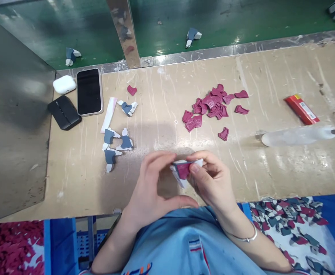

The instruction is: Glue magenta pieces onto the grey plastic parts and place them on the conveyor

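Near the bench's front edge, my right hand (211, 175) pinches a small white and grey piece with a maroon patch (182, 170) on its face. My left hand (153, 183) is just left of that piece, thumb and fingers spread around it in a wide C, with nothing in its grip. Left of my hands lie several grey and white pieces (126, 141), and above them is a single maroon piece (132, 90). A loose pile of maroon pieces (211, 101) sits beyond my right hand.
A phone (89, 92), white case (64, 84) and black box (64, 112) lie at the left beside a metal panel (15, 114). Rightward are a red packet (301, 110) and clear bottle (297, 136). Blue bins of pieces flank me below; a green surface (161, 36) runs behind.
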`<state>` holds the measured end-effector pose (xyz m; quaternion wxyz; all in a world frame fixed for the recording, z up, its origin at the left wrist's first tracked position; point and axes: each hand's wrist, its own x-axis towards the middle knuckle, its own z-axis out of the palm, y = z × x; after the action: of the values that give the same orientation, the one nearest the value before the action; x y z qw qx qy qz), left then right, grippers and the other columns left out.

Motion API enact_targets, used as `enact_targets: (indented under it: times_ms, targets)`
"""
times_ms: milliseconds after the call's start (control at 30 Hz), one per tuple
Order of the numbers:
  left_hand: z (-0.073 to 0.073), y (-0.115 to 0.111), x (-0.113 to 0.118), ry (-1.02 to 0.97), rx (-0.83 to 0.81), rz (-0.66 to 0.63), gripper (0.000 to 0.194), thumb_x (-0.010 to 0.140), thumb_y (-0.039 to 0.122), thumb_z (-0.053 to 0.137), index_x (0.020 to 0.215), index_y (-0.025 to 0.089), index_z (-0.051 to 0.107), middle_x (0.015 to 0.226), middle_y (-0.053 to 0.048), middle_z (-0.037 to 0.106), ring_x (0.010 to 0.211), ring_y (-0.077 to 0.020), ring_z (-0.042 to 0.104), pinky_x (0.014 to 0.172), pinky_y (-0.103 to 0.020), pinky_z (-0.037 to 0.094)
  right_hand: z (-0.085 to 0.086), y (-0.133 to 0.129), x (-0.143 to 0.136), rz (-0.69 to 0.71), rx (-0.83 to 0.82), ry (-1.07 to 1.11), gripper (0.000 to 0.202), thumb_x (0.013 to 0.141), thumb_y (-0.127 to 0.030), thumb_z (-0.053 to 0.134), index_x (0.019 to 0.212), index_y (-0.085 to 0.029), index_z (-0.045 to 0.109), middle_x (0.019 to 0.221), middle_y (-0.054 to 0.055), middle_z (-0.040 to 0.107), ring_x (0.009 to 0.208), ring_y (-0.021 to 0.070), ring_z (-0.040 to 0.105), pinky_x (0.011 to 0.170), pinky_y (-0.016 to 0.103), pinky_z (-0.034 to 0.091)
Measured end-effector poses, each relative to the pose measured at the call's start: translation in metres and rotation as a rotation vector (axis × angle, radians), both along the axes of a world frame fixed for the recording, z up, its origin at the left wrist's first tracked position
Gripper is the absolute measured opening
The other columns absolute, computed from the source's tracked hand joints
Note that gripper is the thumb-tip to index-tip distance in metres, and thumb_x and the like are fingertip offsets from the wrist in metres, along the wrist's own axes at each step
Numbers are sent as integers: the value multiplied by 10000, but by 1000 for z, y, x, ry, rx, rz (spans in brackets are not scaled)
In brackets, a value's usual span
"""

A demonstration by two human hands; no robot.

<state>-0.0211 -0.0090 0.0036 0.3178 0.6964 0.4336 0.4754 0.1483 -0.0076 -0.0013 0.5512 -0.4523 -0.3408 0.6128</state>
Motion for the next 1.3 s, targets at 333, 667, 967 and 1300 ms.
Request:
enact_targets:
  times_ms: [333,667,967,1300]
  targets:
    - [13,0,-7,169,252,58,164,938,235,843,1031,173,722,974,-43,808,872,-147,787,812,-218,646,9,-1,5,112,103,-143,420,864,-634,843,865,-232,722,672,-16,714,513,116,629,462,218,519]
    - [14,-2,-2,-116,50,-22,340,823,338,955,1022,196,719,915,-23,787,822,-161,769,769,-246,639,1,1,13,52,708,-427,145,1003,-379,762,1033,-238,751,791,19,775,706,173,730,652,296,627]
    - [16,0,1,-120,78,-59,227,891,264,889,1000,196,701,909,-26,774,827,-175,759,786,-279,652,0,-2,12,47,706,-437,198,1014,-432,738,1103,-258,708,841,29,757,740,198,743,632,330,626]
    - [16,-2,14,-284,-161,-89,366,848,466,908,965,226,659,867,-25,745,805,-183,785,740,-264,683,11,-3,14,11,730,-494,198,1086,-428,604,1097,-240,666,854,46,739,768,198,740,685,327,647]
